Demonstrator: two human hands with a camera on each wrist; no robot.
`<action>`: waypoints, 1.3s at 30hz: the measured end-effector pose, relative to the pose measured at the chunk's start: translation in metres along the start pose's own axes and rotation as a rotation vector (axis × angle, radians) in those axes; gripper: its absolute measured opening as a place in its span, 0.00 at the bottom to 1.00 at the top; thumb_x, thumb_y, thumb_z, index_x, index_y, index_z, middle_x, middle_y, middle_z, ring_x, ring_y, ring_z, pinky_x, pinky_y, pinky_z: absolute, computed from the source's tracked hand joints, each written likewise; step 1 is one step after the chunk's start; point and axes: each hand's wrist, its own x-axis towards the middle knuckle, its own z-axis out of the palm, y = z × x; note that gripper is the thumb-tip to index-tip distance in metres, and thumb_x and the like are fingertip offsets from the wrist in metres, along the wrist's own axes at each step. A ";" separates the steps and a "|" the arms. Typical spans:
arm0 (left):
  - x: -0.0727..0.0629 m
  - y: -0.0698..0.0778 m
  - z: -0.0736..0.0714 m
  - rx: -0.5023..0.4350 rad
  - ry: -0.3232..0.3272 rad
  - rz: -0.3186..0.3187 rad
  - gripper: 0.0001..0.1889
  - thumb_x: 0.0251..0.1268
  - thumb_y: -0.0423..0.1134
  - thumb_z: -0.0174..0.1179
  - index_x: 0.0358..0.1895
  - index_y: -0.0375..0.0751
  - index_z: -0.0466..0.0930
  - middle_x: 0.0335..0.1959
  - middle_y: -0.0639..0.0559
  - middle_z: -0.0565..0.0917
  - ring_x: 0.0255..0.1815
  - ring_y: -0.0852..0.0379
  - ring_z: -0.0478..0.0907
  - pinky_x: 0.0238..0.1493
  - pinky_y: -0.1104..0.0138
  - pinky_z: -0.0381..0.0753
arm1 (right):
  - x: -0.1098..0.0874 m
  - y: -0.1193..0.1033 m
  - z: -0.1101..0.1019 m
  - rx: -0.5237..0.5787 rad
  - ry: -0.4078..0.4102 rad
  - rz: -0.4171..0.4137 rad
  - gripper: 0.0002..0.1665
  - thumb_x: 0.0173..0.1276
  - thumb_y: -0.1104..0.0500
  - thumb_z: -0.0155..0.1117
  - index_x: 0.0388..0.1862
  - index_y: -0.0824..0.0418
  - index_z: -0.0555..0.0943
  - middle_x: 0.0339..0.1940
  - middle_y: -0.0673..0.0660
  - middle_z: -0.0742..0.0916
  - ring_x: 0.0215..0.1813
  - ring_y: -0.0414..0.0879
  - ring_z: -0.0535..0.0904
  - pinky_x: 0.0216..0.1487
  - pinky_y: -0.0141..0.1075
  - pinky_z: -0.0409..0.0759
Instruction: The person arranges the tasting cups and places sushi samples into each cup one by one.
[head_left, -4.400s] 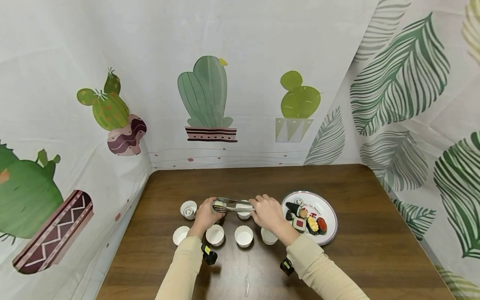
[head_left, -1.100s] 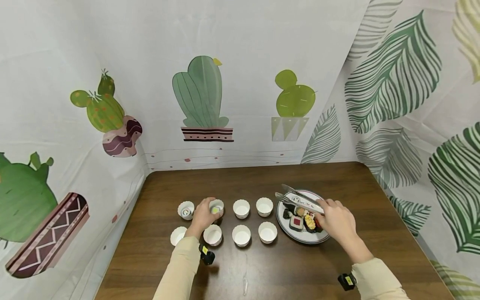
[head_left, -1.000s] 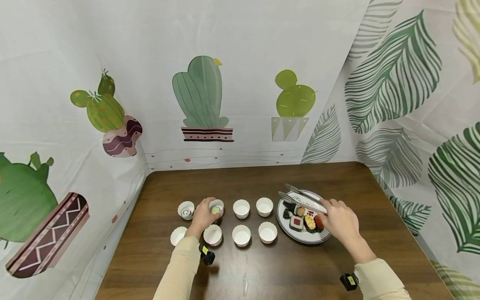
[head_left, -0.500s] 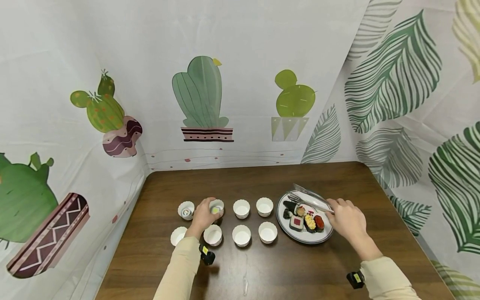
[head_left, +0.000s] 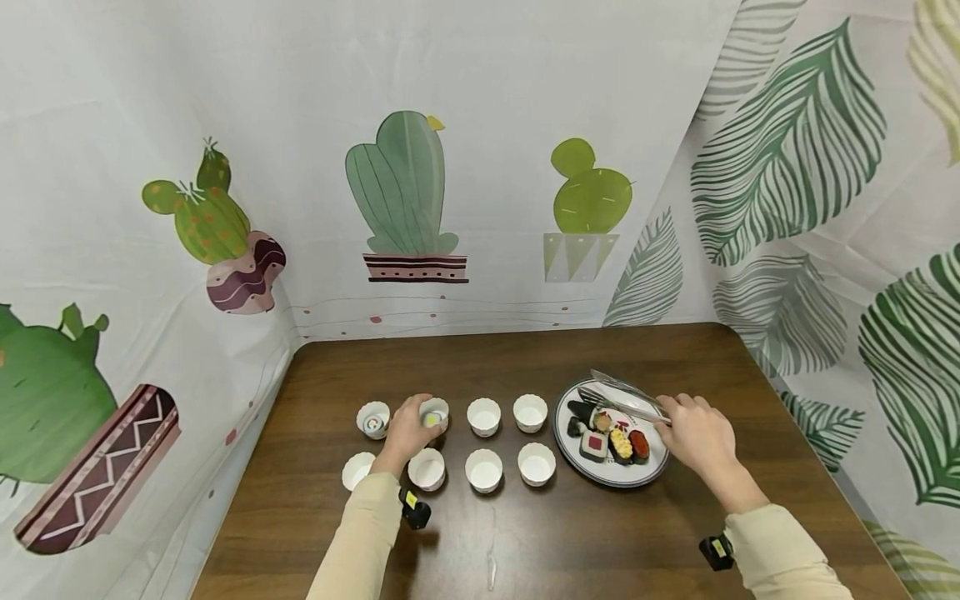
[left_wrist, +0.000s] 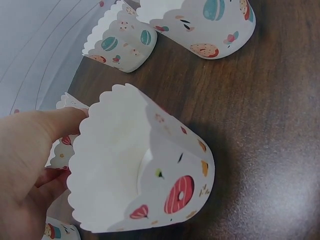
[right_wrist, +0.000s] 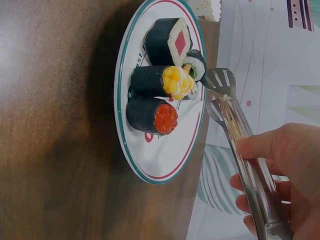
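My left hand [head_left: 407, 432] holds a white scalloped paper baking cup [head_left: 435, 414] in the back row, thumb and fingers at its sides. Something with a yellow centre lies inside that cup. In the left wrist view a nearer printed cup [left_wrist: 175, 165] partly covers the held one [left_wrist: 62, 152]. Metal tongs [head_left: 630, 398] are in my right hand [head_left: 700, 433], their slotted heads [right_wrist: 221, 80] a little apart over the back of an oval plate [head_left: 651, 479]. On the plate are a square sushi roll [head_left: 594, 446], a yellow-topped piece [head_left: 621, 444], a red-roe piece [head_left: 639, 446] and darker pieces [head_left: 577, 427].
More paper cups stand in two rows, among them a back cup [head_left: 530, 413] and a front cup [head_left: 536, 463] beside the plate. A far-left cup [head_left: 373, 420] contains a round roll. The brown table [head_left: 562, 542] meets printed curtains [head_left: 510, 167] behind.
Since the earliest frame, my right hand has carried the tongs from above the left cups to the plate. During the last second they shifted slightly right. My left hand has stayed at the same cup.
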 end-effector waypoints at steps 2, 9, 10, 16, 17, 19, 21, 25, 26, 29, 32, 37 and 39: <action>0.001 -0.001 0.001 0.000 -0.001 0.004 0.32 0.48 0.43 0.69 0.59 0.39 0.70 0.58 0.41 0.74 0.54 0.42 0.73 0.51 0.50 0.72 | 0.002 0.001 -0.002 -0.008 -0.020 -0.003 0.22 0.47 0.57 0.70 0.42 0.64 0.81 0.33 0.64 0.83 0.33 0.60 0.77 0.30 0.51 0.75; 0.003 -0.002 0.002 -0.004 0.005 0.004 0.32 0.48 0.42 0.69 0.59 0.39 0.70 0.57 0.41 0.74 0.54 0.42 0.72 0.51 0.50 0.72 | 0.003 0.003 -0.006 -0.025 -0.053 -0.021 0.23 0.48 0.57 0.70 0.44 0.65 0.81 0.34 0.64 0.83 0.35 0.59 0.77 0.31 0.50 0.75; 0.002 -0.002 0.002 -0.005 0.005 0.005 0.32 0.48 0.42 0.69 0.59 0.39 0.70 0.57 0.41 0.74 0.54 0.42 0.72 0.51 0.50 0.72 | 0.003 0.004 -0.006 -0.026 -0.056 -0.022 0.23 0.48 0.57 0.70 0.44 0.65 0.81 0.34 0.64 0.83 0.35 0.60 0.77 0.31 0.50 0.75; 0.001 0.000 0.000 -0.009 0.002 0.006 0.32 0.49 0.42 0.69 0.59 0.39 0.70 0.58 0.40 0.73 0.55 0.42 0.72 0.52 0.50 0.71 | 0.003 0.006 -0.007 -0.037 -0.017 -0.055 0.22 0.46 0.57 0.71 0.42 0.65 0.81 0.32 0.63 0.83 0.33 0.59 0.77 0.28 0.49 0.75; 0.001 0.000 0.000 -0.010 0.002 0.007 0.32 0.49 0.42 0.69 0.59 0.39 0.70 0.58 0.40 0.73 0.55 0.41 0.72 0.52 0.50 0.71 | 0.003 0.006 -0.007 -0.037 -0.011 -0.062 0.22 0.46 0.57 0.71 0.42 0.65 0.81 0.32 0.63 0.83 0.33 0.59 0.77 0.27 0.49 0.75; 0.001 0.000 0.000 -0.007 0.006 0.010 0.32 0.48 0.42 0.69 0.59 0.39 0.70 0.57 0.40 0.74 0.54 0.41 0.73 0.52 0.50 0.71 | 0.003 0.006 -0.006 -0.036 -0.003 -0.073 0.22 0.45 0.58 0.71 0.41 0.65 0.81 0.31 0.63 0.83 0.32 0.59 0.77 0.26 0.49 0.74; 0.001 -0.001 0.001 0.001 0.014 0.022 0.32 0.47 0.41 0.69 0.58 0.38 0.71 0.56 0.40 0.75 0.53 0.42 0.73 0.50 0.50 0.72 | 0.004 0.006 -0.006 -0.032 -0.006 -0.079 0.22 0.44 0.58 0.71 0.41 0.65 0.81 0.30 0.63 0.83 0.31 0.59 0.77 0.25 0.48 0.74; 0.001 -0.003 0.002 0.003 0.021 0.030 0.31 0.46 0.39 0.69 0.58 0.38 0.71 0.55 0.41 0.75 0.52 0.42 0.74 0.49 0.51 0.73 | 0.005 0.004 -0.005 -0.027 -0.014 -0.084 0.22 0.43 0.58 0.71 0.40 0.65 0.81 0.29 0.63 0.82 0.30 0.59 0.76 0.25 0.49 0.73; 0.002 -0.003 0.002 0.002 0.021 0.029 0.31 0.46 0.39 0.69 0.58 0.38 0.71 0.55 0.41 0.75 0.52 0.42 0.74 0.49 0.51 0.73 | 0.005 0.004 -0.005 -0.027 -0.016 -0.087 0.22 0.44 0.59 0.71 0.40 0.65 0.81 0.28 0.62 0.82 0.30 0.59 0.76 0.24 0.48 0.73; 0.001 -0.003 0.002 -0.003 0.015 0.023 0.31 0.47 0.39 0.69 0.58 0.39 0.71 0.55 0.41 0.75 0.53 0.42 0.74 0.50 0.51 0.73 | 0.005 0.000 -0.004 -0.039 0.000 -0.109 0.21 0.43 0.59 0.70 0.38 0.65 0.81 0.27 0.61 0.82 0.29 0.59 0.76 0.23 0.47 0.73; 0.002 -0.003 0.002 0.001 0.012 0.016 0.31 0.47 0.39 0.69 0.58 0.39 0.71 0.56 0.42 0.75 0.53 0.42 0.74 0.50 0.51 0.72 | 0.004 -0.003 -0.004 -0.052 0.014 -0.125 0.21 0.42 0.59 0.70 0.38 0.65 0.81 0.27 0.60 0.82 0.29 0.58 0.76 0.23 0.46 0.72; 0.001 -0.003 0.001 0.001 0.013 0.013 0.31 0.47 0.39 0.69 0.58 0.40 0.71 0.56 0.42 0.75 0.54 0.42 0.73 0.51 0.51 0.72 | 0.002 -0.003 -0.006 -0.065 0.025 -0.123 0.22 0.42 0.58 0.71 0.38 0.64 0.81 0.28 0.61 0.82 0.29 0.58 0.76 0.23 0.46 0.72; 0.001 -0.003 0.001 -0.001 0.012 0.012 0.31 0.47 0.39 0.69 0.58 0.40 0.71 0.56 0.42 0.75 0.54 0.42 0.73 0.51 0.51 0.72 | 0.001 -0.001 -0.006 -0.070 0.043 -0.125 0.22 0.41 0.58 0.72 0.38 0.64 0.81 0.28 0.61 0.82 0.29 0.58 0.76 0.23 0.46 0.72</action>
